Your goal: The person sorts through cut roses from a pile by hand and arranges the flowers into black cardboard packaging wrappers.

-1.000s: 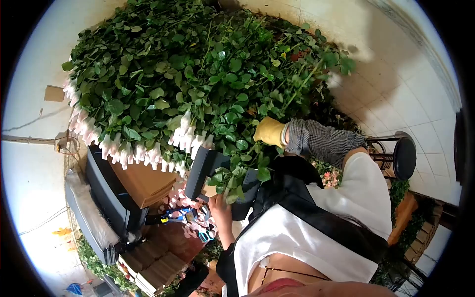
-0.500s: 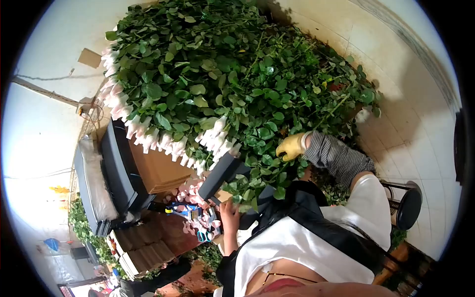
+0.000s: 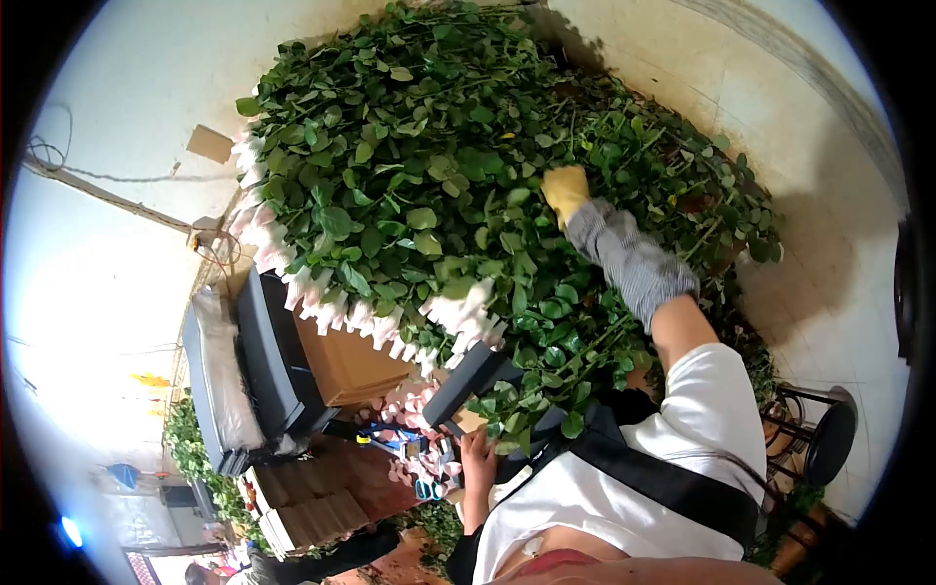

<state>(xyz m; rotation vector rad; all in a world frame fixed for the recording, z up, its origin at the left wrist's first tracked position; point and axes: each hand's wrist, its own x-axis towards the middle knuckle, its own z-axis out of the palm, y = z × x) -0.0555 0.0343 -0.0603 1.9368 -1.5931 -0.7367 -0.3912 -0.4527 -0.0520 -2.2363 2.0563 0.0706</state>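
Observation:
My right hand (image 3: pixel 565 192), in a yellow glove with a grey striped sleeve, reaches into a big heap of leafy rose stems (image 3: pixel 409 156). Its fingers are curled among the leaves, and what they hold is hidden. Pale pink rose heads in white sleeves (image 3: pixel 327 307) line the heap's left edge, and another cluster of sleeved rose heads (image 3: pixel 461 310) lies nearer to me. My bare left hand (image 3: pixel 478 456) is low, beside a piece of cardboard (image 3: pixel 469 421) and a dark grey padded block (image 3: pixel 464 382). Its fingers are bent, partly behind leaves; their hold is unclear.
Left of the heap stand dark grey panels (image 3: pixel 278 341) and a cardboard box (image 3: pixel 346 361). Blue-handled scissors (image 3: pixel 426 488) lie among loose pink petals (image 3: pixel 414 405). Stacked cardboard (image 3: pixel 302 507) is at lower left. A round black stool (image 3: pixel 834 444) stands at right.
My gloved right hand has moved up and away from me, deeper over the leaves, with the arm stretched out. My left hand stays by the cardboard. The whole view has shifted slightly.

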